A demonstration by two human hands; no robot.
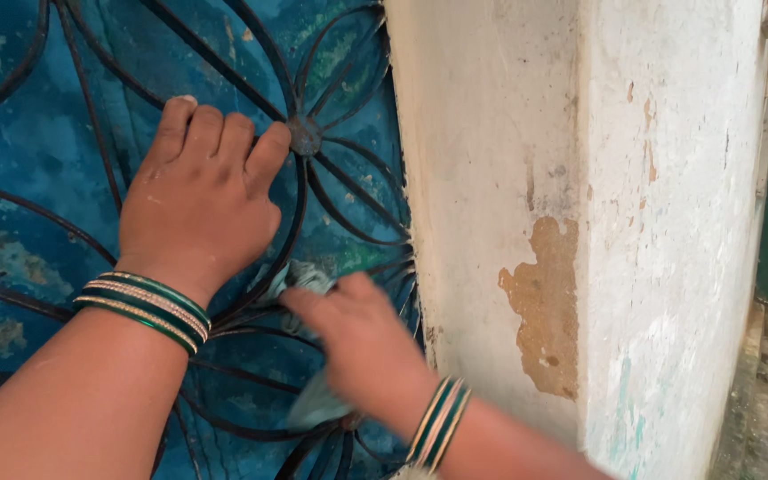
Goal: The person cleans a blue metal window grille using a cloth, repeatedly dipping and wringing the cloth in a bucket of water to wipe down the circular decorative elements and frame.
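Below, right hand [362, 342] presses cloth [300, 277] on grille [348, 209]

No packages, labels, signs or screens show in this view.
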